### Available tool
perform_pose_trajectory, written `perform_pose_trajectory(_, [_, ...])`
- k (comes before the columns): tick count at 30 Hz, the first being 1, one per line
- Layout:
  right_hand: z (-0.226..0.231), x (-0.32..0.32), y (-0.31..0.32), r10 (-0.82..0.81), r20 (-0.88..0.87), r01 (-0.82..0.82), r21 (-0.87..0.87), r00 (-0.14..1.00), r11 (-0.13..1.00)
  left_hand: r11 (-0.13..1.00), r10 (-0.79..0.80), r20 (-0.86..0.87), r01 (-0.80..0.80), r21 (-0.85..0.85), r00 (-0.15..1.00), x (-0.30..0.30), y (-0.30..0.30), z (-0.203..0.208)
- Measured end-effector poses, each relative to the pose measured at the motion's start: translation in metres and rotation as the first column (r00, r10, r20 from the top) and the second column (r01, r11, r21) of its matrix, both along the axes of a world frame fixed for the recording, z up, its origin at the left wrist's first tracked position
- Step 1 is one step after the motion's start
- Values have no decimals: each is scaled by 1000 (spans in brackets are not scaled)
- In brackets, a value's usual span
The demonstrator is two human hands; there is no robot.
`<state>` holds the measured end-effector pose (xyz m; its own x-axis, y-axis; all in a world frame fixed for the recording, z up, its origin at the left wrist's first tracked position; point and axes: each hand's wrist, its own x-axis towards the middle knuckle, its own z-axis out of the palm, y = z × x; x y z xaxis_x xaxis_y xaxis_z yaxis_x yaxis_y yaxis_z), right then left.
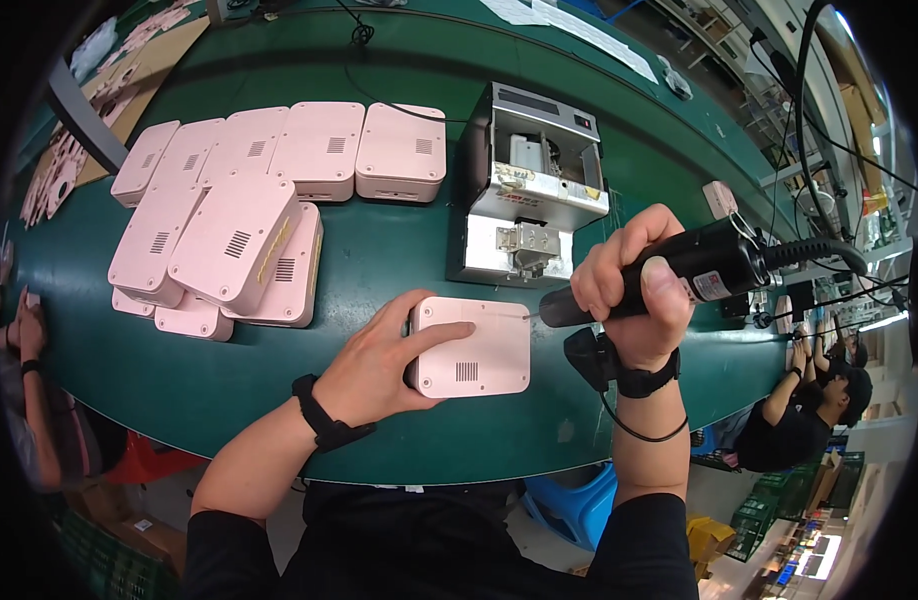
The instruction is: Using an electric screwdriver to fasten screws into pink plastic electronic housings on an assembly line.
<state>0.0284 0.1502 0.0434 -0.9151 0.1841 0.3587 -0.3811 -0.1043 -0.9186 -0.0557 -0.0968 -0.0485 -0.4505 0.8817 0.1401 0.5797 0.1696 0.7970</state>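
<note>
A pale pink plastic case (pixel 494 350) with rounded corners, a slotted vent and corner screw holes lies flat on the green table. My left hand (pixel 389 350) grips it from its left side, with a finger stretched over the top. In my right hand (pixel 629 275) is a black electric screwdriver (pixel 714 265), held tilted with its cable running off to the right. Its thin bit points left at the case's upper right corner; whether it sits in a screw there is hard to tell. Black bands circle both my wrists, the right one with a cord.
More pink cases (pixel 229 245) are piled at the left, with a row behind them. A metal screw feeder (pixel 524 190) stands beyond my case. A blue stool (pixel 574 500) is below the table edge. Other people sit at the far left and right (pixel 789 420).
</note>
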Motion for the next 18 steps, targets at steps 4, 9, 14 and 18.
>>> perform_pose_trajectory(4, [6,1,-16,-340,25,340,17,940,940,1000,21,-20,-21,-2,1000,3,0,-1])
perform_pose_trajectory(9, [31,1,-24,-360,-164,350,-86,918,933,1000,1,-39,-1,-3,999,9,7,2])
perform_pose_trajectory(14, [42,-29,-19,-432,-144,435,-10,890,900,999,-35,-67,37,33,997,15,23,0])
perform_pose_trajectory(18, [40,-31,-19,-439,-71,443,57,896,895,998,-34,-50,37,51,998,18,24,-1])
